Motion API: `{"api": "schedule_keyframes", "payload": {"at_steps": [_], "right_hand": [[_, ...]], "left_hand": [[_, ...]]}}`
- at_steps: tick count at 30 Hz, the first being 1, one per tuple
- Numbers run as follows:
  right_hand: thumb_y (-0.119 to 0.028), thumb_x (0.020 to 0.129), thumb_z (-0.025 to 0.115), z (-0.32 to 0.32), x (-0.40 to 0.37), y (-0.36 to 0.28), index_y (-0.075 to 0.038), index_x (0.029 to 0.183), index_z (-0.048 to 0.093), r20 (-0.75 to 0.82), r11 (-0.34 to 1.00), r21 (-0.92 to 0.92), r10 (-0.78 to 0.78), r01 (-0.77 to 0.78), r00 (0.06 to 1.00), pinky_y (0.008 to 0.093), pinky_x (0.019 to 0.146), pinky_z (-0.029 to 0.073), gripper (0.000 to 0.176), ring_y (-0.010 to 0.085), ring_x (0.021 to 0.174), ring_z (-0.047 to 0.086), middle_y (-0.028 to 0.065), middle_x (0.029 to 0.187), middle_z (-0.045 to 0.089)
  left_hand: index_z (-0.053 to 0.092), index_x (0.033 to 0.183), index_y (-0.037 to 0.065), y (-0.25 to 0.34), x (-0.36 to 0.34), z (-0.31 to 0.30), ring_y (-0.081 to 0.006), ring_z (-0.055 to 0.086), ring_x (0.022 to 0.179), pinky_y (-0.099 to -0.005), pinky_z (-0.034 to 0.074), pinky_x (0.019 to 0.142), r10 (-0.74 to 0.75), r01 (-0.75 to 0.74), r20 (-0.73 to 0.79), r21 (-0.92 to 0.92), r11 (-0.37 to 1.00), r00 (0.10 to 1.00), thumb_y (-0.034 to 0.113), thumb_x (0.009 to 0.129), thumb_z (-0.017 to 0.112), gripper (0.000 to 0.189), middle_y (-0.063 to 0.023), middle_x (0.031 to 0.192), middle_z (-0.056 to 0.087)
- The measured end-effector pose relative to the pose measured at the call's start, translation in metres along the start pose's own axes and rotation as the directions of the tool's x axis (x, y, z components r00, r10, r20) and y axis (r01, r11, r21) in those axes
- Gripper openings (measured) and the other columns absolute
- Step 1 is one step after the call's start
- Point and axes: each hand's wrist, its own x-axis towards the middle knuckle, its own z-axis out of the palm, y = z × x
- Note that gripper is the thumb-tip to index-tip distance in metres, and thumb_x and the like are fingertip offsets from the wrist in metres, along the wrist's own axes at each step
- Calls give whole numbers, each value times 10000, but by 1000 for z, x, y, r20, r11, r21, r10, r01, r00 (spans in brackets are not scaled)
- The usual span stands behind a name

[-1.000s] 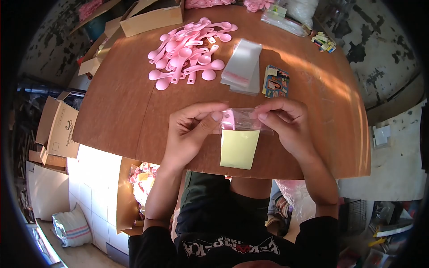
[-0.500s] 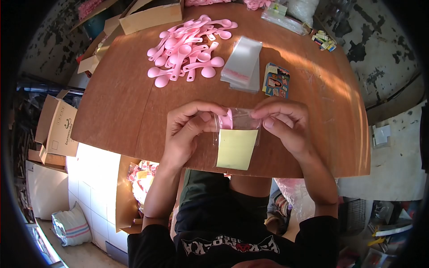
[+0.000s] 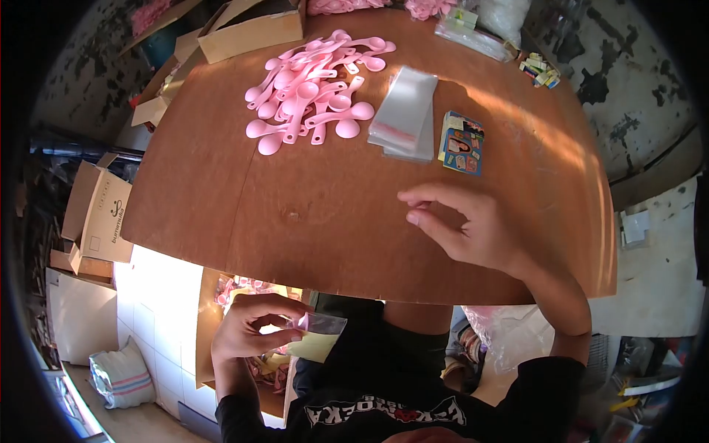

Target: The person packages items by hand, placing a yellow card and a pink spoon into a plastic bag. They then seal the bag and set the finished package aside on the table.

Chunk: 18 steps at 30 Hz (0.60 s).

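Note:
My left hand (image 3: pixel 255 325) is below the table's front edge, pinching a clear plastic packet (image 3: pixel 319 338) that holds a pale yellow card and something pink. Above the right part of the brown table (image 3: pixel 317 214), my right hand (image 3: pixel 465 221) has its thumb and index finger curled near each other; whether anything sits between them is too small to tell. Many pink spoons (image 3: pixel 299 103) lie in a heap at the back left. Beside them is a stack of clear plastic bags (image 3: pixel 405 111), and right of that a stack of blue printed cards (image 3: pixel 461 144).
Under the front edge, an open carton (image 3: pixel 209 325) holds pink packets. Another cardboard box (image 3: pixel 251 31) stands at the back left. Small boxes (image 3: pixel 539 71) and a clear plastic pack (image 3: pixel 473 37) lie at the back right. A carton (image 3: pixel 103 214) is left of the table.
My left hand has carried the packet down and left, off the tabletop towards the carton. My right hand has let go of the packet and moved slightly down and left. The view has shifted slightly.

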Motion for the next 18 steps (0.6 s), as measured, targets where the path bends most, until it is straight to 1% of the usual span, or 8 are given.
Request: {"api": "schedule_keyframes", "payload": {"at_steps": [1,3,5,7,8,11,16,18], "right_hand": [[-70,841,689,-7,13,12,-35,980,691,-52,973,-225,-65,52,997,283,666,526,144,195,716,674,95,890,689],[-53,813,681,-19,38,35,-41,930,708,-67,937,-350,-33,8,997,316,667,527,121,250,704,670,127,858,691],[-91,781,696,-24,60,75,-33,893,717,-83,906,-417,-111,66,990,371,643,528,127,272,680,666,134,843,698],[-116,767,701,-24,80,99,-28,854,720,-39,902,-432,-21,2,999,389,646,527,125,281,681,669,137,817,700],[-142,752,706,-24,87,103,-23,815,723,9,891,-450,74,-62,997,406,649,527,135,289,683,672,139,791,702],[-184,761,727,-27,101,90,-33,851,735,170,790,-579,360,-202,917,358,653,519,176,222,716,689,129,760,707],[-119,751,660,-21,102,122,-46,723,720,46,840,-520,208,-154,977,395,662,521,98,279,678,673,148,730,691],[-102,758,643,-23,95,120,-51,727,718,-8,863,-500,81,-74,997,400,657,516,96,285,657,665,146,727,688]], "left_hand": [[660,1088,-20,-7,-6,-2,-177,671,1001,-293,594,852,-79,83,-55,93,992,995,-118,773,726,337,-126,1081,688],[625,1173,15,-63,-32,-22,-311,648,1060,-363,566,894,-294,353,-222,307,884,930,-45,772,742,422,-180,1185,637],[538,1294,35,-102,-61,-28,-407,528,1214,-436,489,989,-410,525,-339,662,536,847,64,758,776,587,-245,1344,510],[400,1417,60,-126,-84,-29,-442,320,1383,-469,369,1104,-625,626,-405,760,176,667,250,768,792,782,-285,1488,322],[418,1418,48,-139,-90,-30,-376,315,1410,-446,337,1127,-663,676,-413,711,194,624,320,773,788,793,-245,1486,364],[452,1388,39,-131,-81,-13,-398,410,1341,-441,378,1086,-496,542,-279,646,537,823,325,847,716,667,-279,1426,427],[444,1398,57,-60,-31,21,-364,483,1285,-423,407,1052,-403,316,114,446,837,908,331,925,640,581,-182,1411,485],[479,1366,36,-40,-15,28,-349,520,1253,-417,439,1023,-110,15,293,308,951,950,223,925,651,509,-177,1373,524]]}}
